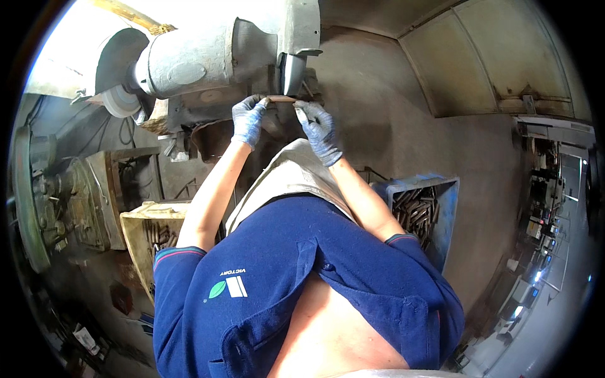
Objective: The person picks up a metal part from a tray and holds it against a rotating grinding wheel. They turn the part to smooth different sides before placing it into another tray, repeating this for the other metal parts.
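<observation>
At the grinder (189, 62), a rod (282, 99) is pinched by the left hand (248, 121) and right hand (320, 132), seemingly unfinished; which rods (414, 211) in the bins (448, 211) are done cannot be told.

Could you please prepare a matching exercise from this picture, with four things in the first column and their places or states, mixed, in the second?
Column one:
1. Thin brown piece
2. White wheel
3. Pale cloth
4. Right-hand bin

Column two:
A. At the left end of the grey machine
B. Blue, with many dark, elongated pieces inside
C. Held between the fingers of the gloved left hand and gloved right hand
D. Over the person's lap, below the dark blue shirt

Right pairs: 1-C, 2-A, 3-D, 4-B.
</observation>
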### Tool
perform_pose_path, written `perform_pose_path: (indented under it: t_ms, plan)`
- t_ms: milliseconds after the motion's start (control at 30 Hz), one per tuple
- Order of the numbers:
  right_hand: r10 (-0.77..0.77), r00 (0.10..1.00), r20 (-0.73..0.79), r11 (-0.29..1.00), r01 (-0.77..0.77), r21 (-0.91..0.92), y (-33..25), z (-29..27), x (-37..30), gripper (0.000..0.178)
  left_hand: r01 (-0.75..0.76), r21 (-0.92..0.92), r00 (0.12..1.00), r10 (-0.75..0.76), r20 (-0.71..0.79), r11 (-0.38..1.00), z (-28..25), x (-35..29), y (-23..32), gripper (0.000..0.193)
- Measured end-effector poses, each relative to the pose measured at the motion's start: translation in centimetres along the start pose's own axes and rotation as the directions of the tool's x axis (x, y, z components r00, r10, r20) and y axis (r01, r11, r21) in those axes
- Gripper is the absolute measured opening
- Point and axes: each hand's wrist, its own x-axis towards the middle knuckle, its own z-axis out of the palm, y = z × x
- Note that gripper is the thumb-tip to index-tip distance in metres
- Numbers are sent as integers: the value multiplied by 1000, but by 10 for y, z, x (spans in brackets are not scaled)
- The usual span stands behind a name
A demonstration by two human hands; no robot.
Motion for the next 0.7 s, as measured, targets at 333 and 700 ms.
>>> perform_pose_path:
  t_ms: [333, 700]
  plan:
    - [37, 998, -46, 999, -37, -3, 15, -10, 2, 13, 53, -1, 998, -53, 26, 999, 19, -9, 20, 10]
    - [158, 987, -28, 977, -152, 147, 22, 13, 5, 13, 53, 61, 998, -50, -43, 997, -3, 8, 0, 12]
